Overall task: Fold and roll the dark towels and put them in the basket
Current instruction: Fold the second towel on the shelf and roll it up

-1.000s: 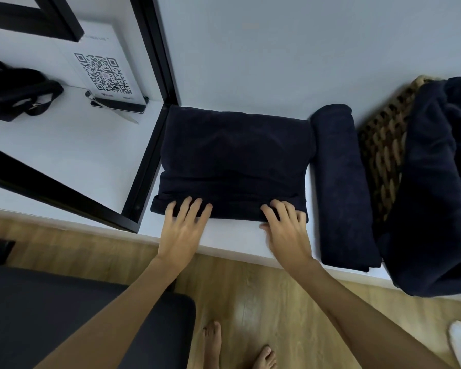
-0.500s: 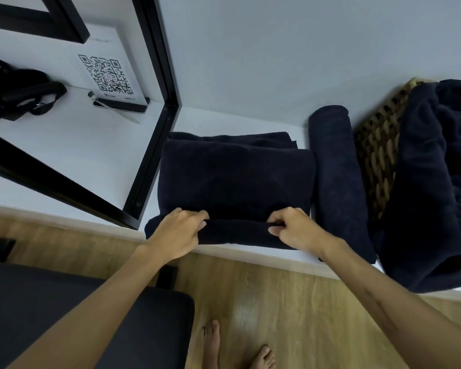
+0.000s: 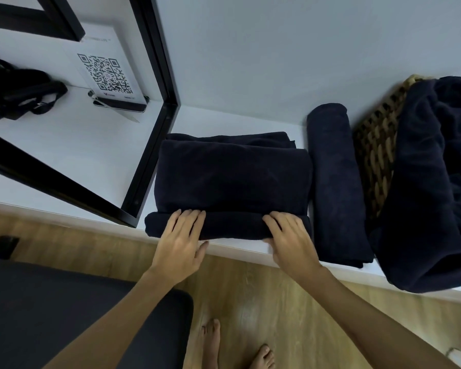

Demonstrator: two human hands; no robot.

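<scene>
Both hands rest on the rolled near edge of the folded towel [image 3: 233, 179], which lies flat on the white shelf [image 3: 224, 123] at its front lip. The left hand [image 3: 180, 243] lies over the left part of the roll with fingers extended and close together, pressing down, thumb at the shelf edge. The right hand [image 3: 290, 241] lies over the right part, fingers slightly bent over the top of the roll, thumb tucked at its near side; whether the thumb pinches cloth cannot be told. Just beside the folded towel on the right, touching it, lies one rolled towel [image 3: 336, 182], its length running front to back. Beyond that stands one woven basket [image 3: 375, 155], with a loose dark towel [image 3: 437, 182] draped over its rim and hanging down its front. Dark towels in view: three. On the left, a black frame [image 3: 155, 129] borders the folded towel's left side. Behind the frame stand one QR code card [image 3: 105, 73] and one black strap bundle [image 3: 16, 91]. Below the shelf: wooden floor [image 3: 277, 302], a dark cushion [image 3: 77, 302], two bare feet [image 3: 210, 339].
</scene>
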